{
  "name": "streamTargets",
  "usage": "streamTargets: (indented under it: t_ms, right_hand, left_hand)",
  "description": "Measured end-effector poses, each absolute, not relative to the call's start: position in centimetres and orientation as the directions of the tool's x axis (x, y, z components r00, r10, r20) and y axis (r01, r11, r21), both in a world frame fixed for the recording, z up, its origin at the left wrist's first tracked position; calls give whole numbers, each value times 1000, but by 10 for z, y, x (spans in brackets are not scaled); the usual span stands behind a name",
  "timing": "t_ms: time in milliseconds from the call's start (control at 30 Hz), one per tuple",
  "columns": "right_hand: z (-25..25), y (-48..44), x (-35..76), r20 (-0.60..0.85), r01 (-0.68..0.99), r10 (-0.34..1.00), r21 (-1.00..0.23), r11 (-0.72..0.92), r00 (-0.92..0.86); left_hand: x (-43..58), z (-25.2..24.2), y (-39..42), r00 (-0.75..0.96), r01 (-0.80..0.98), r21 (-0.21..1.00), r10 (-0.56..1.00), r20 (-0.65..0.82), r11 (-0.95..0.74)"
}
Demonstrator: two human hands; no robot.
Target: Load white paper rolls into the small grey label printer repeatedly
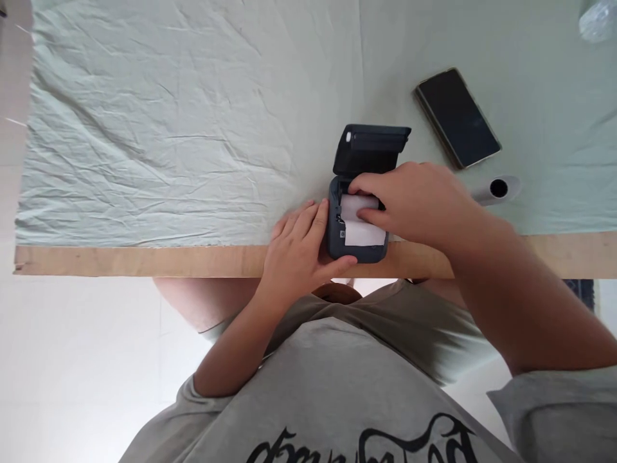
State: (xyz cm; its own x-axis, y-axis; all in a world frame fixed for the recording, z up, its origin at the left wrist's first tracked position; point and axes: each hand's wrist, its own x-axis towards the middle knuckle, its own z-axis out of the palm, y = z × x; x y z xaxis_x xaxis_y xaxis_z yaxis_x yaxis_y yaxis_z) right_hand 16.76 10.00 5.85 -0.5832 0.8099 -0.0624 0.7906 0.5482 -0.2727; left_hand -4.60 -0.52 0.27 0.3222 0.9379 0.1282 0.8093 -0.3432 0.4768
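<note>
A small dark grey thermal printer (333, 218) sits at the table's front edge with its lid (371, 154) raised at the back. Inside its compartment lies a white paper roll (365, 234). My left hand (301, 247) braces the printer, its fingers along the left side and its thumb at the front corner. From the right, my right hand (409, 199) reaches into the compartment, thumb and index finger closed around the roll's upper part. Its other fingers are curled and partly hidden.
Right of the printer, a smartphone (457, 119) lies on the pale green cloth (193, 128). Near my right wrist is another white roll (511, 188) with a dark core. A clear plastic item (598, 22) stands at the far right corner. A wooden edge (144, 260) borders the table.
</note>
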Motion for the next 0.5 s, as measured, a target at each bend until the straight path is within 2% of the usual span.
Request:
streamTargets:
  t_ms: [67,133,167,233,300,333,367,433,500]
  right_hand:
    - [67,104,166,-121,796,797,-249,552,-591]
    - [76,101,167,-132,794,799,-286,536,-586]
    - [79,97,170,-105,783,809,-350,515,-579]
    - [78,87,180,1,711,860,-563,422,-510]
    - [66,76,192,96,550,955,-799,241,-279]
    - [57,71,197,138,417,982,-891,179,-127]
    - [46,67,202,102,303,995,-948,100,-8]
    - [25,63,208,49,184,990,-983,23,133]
    - [10,61,209,86,259,971,-965,26,223]
  left_hand:
    - [-46,3,-5,325,816,462,936,131,-348]
    - [-46,3,-6,319,821,457,939,130,-342]
    - [-46,3,-6,315,823,457,940,129,-339]
    - [-47,3,-6,314,824,457,942,123,-334]
    - [-47,3,-6,319,826,453,941,115,-336]
    - [-47,4,-6,321,827,451,940,113,-337]
    - [-47,4,-6,323,826,451,940,114,-338]
    - [-48,4,-6,324,822,455,939,118,-341]
    - [-47,3,-6,325,818,460,937,126,-345]
